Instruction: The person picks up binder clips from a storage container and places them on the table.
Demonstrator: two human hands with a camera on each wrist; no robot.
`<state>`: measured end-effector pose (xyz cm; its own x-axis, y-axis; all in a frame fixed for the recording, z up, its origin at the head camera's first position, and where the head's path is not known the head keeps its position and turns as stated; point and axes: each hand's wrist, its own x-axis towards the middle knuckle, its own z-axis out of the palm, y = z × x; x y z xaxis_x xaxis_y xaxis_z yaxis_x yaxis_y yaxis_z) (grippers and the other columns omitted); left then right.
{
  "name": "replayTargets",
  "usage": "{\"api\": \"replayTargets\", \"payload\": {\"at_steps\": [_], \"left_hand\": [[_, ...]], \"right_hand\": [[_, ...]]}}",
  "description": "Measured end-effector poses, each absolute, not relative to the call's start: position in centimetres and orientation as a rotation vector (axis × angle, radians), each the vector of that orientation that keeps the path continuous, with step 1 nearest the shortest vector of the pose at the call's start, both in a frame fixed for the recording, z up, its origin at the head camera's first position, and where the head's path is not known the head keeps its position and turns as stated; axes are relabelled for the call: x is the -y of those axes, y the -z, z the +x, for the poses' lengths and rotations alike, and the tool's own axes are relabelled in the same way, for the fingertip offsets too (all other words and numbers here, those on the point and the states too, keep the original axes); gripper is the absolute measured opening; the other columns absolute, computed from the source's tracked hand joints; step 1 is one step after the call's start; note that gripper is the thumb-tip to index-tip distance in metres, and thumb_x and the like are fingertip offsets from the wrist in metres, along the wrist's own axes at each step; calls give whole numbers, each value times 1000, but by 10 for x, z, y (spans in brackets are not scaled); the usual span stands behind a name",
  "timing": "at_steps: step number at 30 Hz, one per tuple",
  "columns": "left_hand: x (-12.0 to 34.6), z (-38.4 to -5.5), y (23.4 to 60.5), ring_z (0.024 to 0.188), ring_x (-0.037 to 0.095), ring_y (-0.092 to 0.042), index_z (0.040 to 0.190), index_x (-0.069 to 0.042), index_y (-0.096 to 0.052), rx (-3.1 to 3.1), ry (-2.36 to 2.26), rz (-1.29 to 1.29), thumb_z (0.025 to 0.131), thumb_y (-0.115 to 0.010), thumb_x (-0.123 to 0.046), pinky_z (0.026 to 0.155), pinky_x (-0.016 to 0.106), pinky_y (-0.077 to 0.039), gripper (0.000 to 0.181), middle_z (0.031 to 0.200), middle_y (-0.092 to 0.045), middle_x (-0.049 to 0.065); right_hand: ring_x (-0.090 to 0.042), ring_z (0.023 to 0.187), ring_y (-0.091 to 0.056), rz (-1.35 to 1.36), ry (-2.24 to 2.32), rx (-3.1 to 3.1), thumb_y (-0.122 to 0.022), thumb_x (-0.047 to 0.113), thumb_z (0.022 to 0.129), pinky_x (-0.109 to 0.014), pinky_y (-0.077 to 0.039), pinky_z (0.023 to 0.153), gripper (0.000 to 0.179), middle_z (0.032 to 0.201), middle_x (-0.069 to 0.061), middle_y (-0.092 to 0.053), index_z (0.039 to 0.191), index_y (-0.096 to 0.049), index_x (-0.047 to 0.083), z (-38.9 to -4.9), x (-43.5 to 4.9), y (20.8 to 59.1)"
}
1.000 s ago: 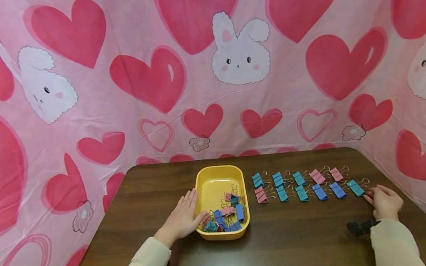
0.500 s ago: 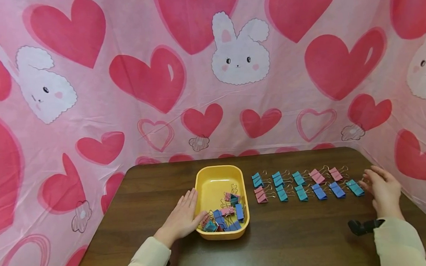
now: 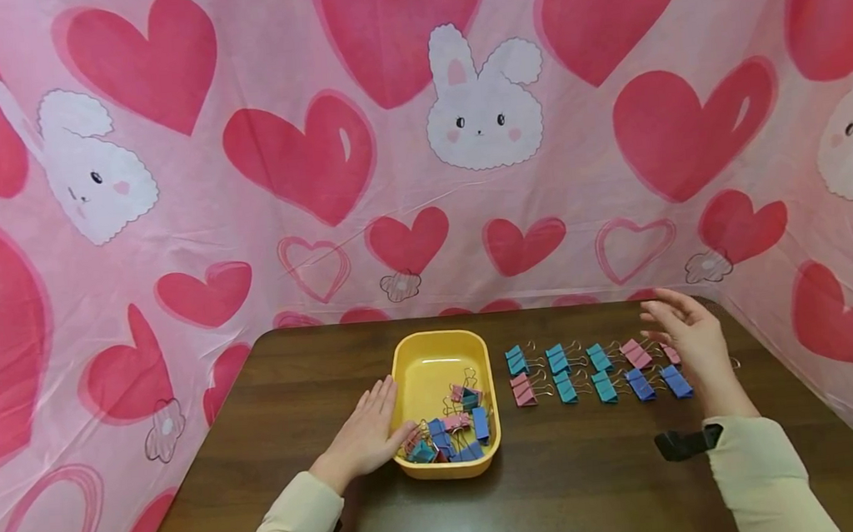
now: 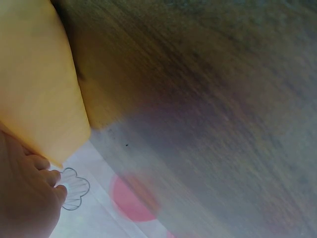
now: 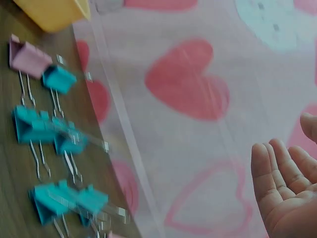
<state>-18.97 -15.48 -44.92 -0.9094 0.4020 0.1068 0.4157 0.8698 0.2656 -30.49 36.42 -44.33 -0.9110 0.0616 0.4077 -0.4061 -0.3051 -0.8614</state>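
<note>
My left hand (image 3: 360,434) rests along the left rim of a yellow tray (image 3: 425,368), fingers extended. Inside the tray's near part lies a heap of pink, teal and blue binder clips, among them a blue binder clip (image 3: 480,425). To the tray's right, more binder clips lie in two rows, including a teal clip (image 3: 557,359), a pink clip (image 3: 523,390) and a blue clip (image 3: 676,381). Raised over the right end of these rows is my right hand (image 3: 692,345), fingers loosely bent and holding nothing; it hides the last clips. The right wrist view shows its empty palm (image 5: 290,213).
A brown wooden table (image 3: 564,489) carries everything. Behind and at both sides hangs a pink cloth (image 3: 404,176) with hearts and rabbits. A black strap part (image 3: 687,443) sticks out from the right wrist.
My right hand let go of the teal clip at the right end of the near row, then rose and moved back and left over the rows. The left hand has stayed put.
</note>
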Motion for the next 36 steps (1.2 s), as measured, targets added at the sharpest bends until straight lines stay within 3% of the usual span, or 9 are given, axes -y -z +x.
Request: {"api": "replayTargets", "payload": {"at_steps": [5, 8, 12, 16, 20, 27, 36], "left_hand": [[155, -189, 448, 136, 31, -14, 143, 6, -21, 2999, 453, -650, 93, -43, -48, 109, 43, -12, 77, 149, -18, 18], [155, -188, 448, 137, 31, -14, 143, 5, -20, 3004, 460, -644, 93, -44, -48, 109, 43, -12, 77, 149, -18, 18], [154, -188, 447, 137, 31, -14, 143, 6, -21, 3006, 463, -644, 93, -44, -47, 109, 43, -12, 77, 149, -18, 18], [154, -188, 446, 137, 31, -14, 143, 6, -21, 3007, 468, -644, 93, -44, -47, 109, 43, -12, 77, 149, -18, 18], [154, -187, 445, 137, 31, -14, 143, 5, -21, 3010, 474, -639, 93, -44, -47, 109, 44, -12, 77, 149, -18, 18], [153, -187, 445, 137, 31, -14, 143, 5, -21, 3012, 471, -631, 92, -44, -47, 109, 43, -13, 77, 149, -18, 17], [153, -188, 446, 137, 31, -13, 143, 5, -20, 3016, 462, -633, 93, -43, -48, 109, 43, -13, 77, 150, -18, 17]], "right_hand": [[-23, 89, -64, 507, -2126, 1836, -60, 8, 89, -34, -54, 65, 40, 106, -14, -64, 128, -52, 3, -303, -326, 431], [-18, 85, -64, 497, -2064, 1944, -61, 12, 89, -32, -54, 65, 37, 103, -13, -64, 125, -54, 5, -269, -282, 390], [-8, 81, -63, 494, -1992, 2074, -60, 12, 90, -28, -54, 65, 30, 95, 1, -66, 120, -57, 11, -238, -238, 355], [-7, 84, -62, 542, -1947, 2180, -56, 7, 92, -29, -54, 66, 34, 94, 9, -64, 125, -51, 3, -234, -214, 350], [-9, 85, -62, 592, -1936, 2241, -57, 9, 91, -33, -54, 67, 41, 97, 3, -64, 127, -46, -6, -236, -197, 356], [-19, 86, -61, 654, -1942, 2334, -61, 10, 89, -34, -54, 68, 40, 104, -19, -60, 125, -49, -4, -236, -170, 366], [-36, 90, -60, 706, -1940, 2465, -64, 10, 87, -48, -52, 70, 39, 102, -18, -61, 121, -53, -3, -235, -135, 383]]}}
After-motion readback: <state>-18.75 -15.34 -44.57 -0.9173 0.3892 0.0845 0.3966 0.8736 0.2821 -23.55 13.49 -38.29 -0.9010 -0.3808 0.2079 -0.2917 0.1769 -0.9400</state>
